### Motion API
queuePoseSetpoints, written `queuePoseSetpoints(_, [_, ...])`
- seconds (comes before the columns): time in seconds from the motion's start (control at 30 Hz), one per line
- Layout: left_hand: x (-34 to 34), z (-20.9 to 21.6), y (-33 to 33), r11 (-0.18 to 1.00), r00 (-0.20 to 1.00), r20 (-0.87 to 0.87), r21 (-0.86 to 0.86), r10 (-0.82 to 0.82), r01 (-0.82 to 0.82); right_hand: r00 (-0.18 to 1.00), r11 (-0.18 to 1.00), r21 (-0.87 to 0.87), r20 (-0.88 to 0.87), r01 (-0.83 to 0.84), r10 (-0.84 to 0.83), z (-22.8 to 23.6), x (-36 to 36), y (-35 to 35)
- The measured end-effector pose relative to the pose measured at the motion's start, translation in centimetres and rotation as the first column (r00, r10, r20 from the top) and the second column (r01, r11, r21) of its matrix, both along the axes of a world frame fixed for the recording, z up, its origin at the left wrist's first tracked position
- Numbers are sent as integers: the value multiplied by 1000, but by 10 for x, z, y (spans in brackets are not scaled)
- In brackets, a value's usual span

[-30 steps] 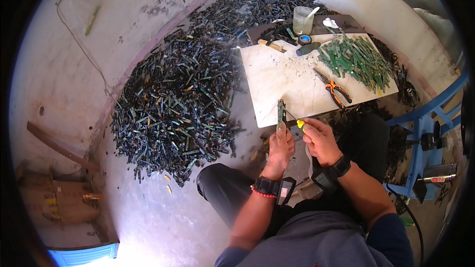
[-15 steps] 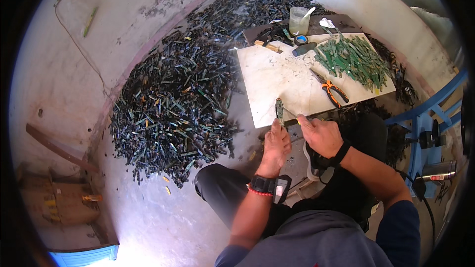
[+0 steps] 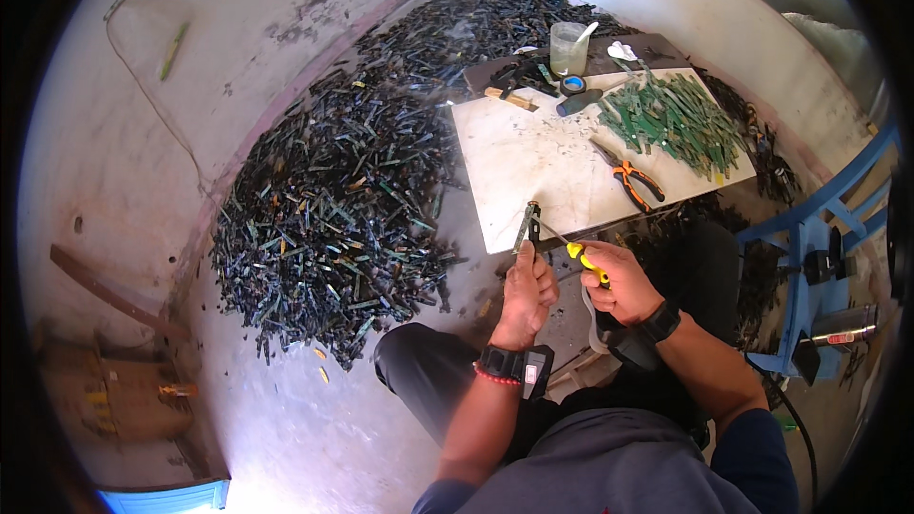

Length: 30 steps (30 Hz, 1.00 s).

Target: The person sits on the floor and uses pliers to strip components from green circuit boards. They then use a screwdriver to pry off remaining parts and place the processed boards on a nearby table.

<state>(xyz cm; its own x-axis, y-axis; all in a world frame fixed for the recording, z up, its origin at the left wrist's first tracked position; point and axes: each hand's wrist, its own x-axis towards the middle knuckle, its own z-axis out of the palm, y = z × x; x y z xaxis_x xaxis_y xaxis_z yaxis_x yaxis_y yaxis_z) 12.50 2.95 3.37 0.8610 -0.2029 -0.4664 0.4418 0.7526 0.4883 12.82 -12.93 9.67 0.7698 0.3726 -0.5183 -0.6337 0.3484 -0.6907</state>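
Pinched upright in my left hand [image 3: 529, 297] is a narrow circuit-board strip [image 3: 527, 225] with a dark casing along one side, held over the near edge of the white board [image 3: 495, 171]. My right hand [image 3: 621, 284] is closed round the yellow and black handle of a screwdriver [image 3: 588, 265]. Its thin shaft points left and meets the strip near its upper part; the tip itself is too small to make out. Pliers [image 3: 636, 185] with orange and black handles lie on the board, beyond my right hand. A heap of green circuit-board strips [image 3: 671, 119] covers the board's right side.
A big pile of dark strips [image 3: 333, 200] spreads over the floor at left and behind. On the board's far side are a cup [image 3: 569, 49], a tape roll [image 3: 572, 85] and a dark-handled tool [image 3: 579, 103]. A blue chair [image 3: 809, 238] stands at right.
The strip has turned in my left hand and shows its dark casing. My right hand has lowered slightly and rolled, so the screwdriver's yellow handle now shows.
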Motion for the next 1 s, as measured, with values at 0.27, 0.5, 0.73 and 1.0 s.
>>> queuePoseSetpoints(0.27, [0, 5, -1, 997, 1000, 7, 69, -16, 15, 991, 983, -180, 131, 22, 1, 8, 0, 6])
queuePoseSetpoints(0.5, [-1, 10, -3, 996, 1000, -14, 86, -5, 7, 997, 988, -156, 74, -13, 24, 9, 2, 3])
queuePoseSetpoints(0.73, [0, 6, -2, 995, 1000, 2, 99, -28, 27, 1000, 997, -82, 2, 14, -13, 13, 9, 6])
queuePoseSetpoints(1.0, [4, 8, 1, 992, 999, 23, 126, -33, 30, 955, 944, -327, 264, -39, 131, 12, 12, 8])
